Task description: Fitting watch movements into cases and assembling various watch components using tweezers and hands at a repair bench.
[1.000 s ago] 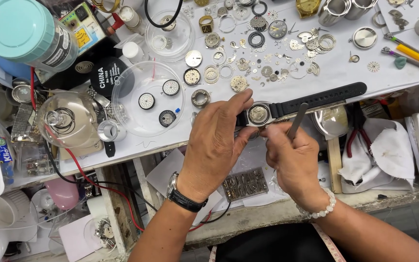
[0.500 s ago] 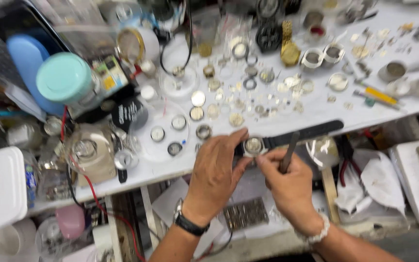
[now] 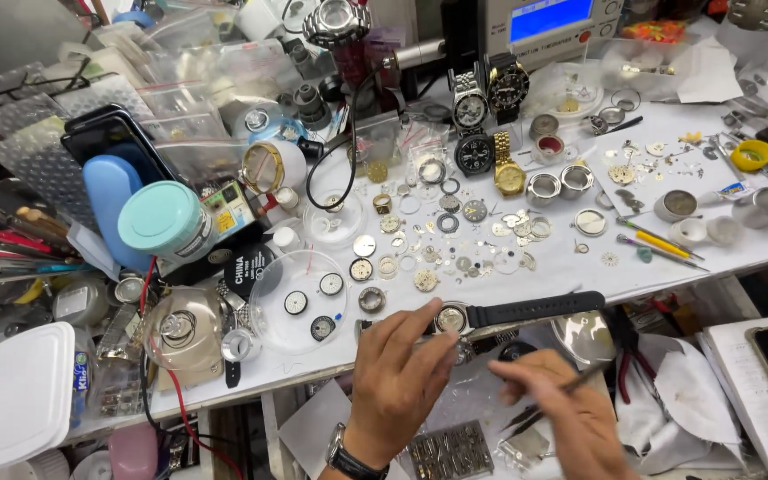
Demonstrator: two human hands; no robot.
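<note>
Left hand (image 3: 399, 373) reaches up from the lower edge, palm down, forearm near vertical, dark wristband (image 3: 348, 462) at the wrist. Thumb and forefinger clamped on the case of a wristwatch (image 3: 452, 318) at the front edge of the white bench (image 3: 633, 276); its black strap (image 3: 535, 308) runs out to the right, flat. Right hand (image 3: 557, 409) sits lower right, just beside the left, knuckles up, fingers closed around a thin metal tool (image 3: 551, 398) angled up-right, its tip clear of the watch. Clear round dish (image 3: 300, 302) with dials lies left of the watch
</note>
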